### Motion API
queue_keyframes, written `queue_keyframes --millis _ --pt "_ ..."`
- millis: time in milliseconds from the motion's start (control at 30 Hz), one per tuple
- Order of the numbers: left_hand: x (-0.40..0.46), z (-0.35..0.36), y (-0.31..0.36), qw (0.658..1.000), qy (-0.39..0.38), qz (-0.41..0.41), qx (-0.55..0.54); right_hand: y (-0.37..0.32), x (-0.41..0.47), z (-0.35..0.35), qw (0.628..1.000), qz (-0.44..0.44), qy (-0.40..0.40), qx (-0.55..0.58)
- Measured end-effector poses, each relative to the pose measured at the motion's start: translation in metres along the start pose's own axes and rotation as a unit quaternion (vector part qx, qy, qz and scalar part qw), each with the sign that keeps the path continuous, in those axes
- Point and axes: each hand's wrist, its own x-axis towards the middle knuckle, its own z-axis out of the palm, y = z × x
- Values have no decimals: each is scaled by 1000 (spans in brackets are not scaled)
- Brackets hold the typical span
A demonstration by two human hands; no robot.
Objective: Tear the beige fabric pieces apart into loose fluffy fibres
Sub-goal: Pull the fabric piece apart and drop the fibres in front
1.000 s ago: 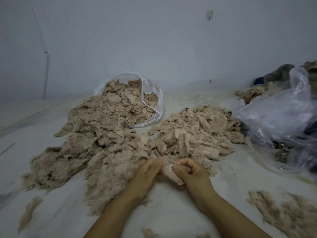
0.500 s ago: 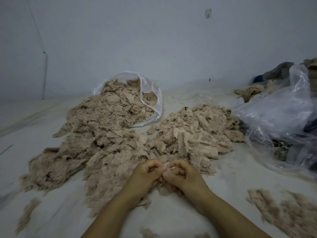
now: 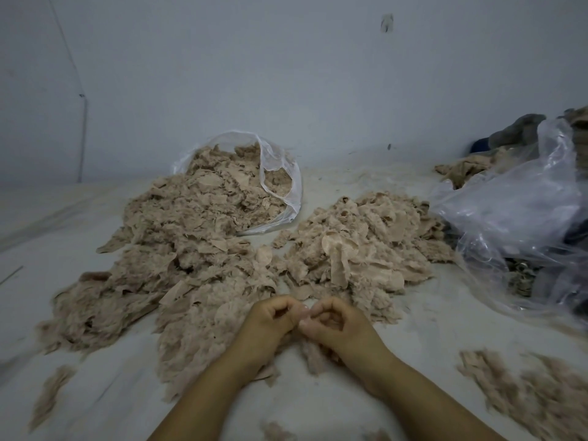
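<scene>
A small scrap of beige fabric (image 3: 306, 313), mostly hidden, is pinched between the curled fingers of a person's left hand (image 3: 270, 323) and right hand (image 3: 334, 324), fingertips pressed together at six o'clock on a pale work surface (image 3: 423, 316). A tuft of loose fluffy beige fibre (image 3: 313, 354) hangs below the hands. At twelve o'clock lies a heap of beige fabric pieces (image 3: 356, 249); at ten o'clock, a larger mound (image 3: 178, 249) spills from a clear plastic bag (image 3: 286, 173). A crumpled translucent plastic bag (image 3: 515, 214) sits at two o'clock, fluffy fibre (image 3: 528, 393) at four o'clock.
</scene>
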Motion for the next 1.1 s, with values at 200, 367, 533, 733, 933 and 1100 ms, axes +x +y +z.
queue_keyframes --millis 200,367,533,733,933,1100 --pt "6 -8 -2 996 75 -12 -45 2 5 -7 994 4 102 23" --pt "1 -24 7 999 51 -4 1 2 9 -15 980 -23 170 -98" --pt "-1 -39 24 994 37 41 90 8 0 -1 941 -162 28 -294" --pt "-8 -75 13 910 -132 -3 393 11 0 13 927 -163 -76 -330" --pt "-2 -68 -14 917 -61 51 392 8 2 17 962 -139 -30 -231" --pt "-2 -64 -12 930 5 20 368 6 3 11 996 -41 -25 -77"
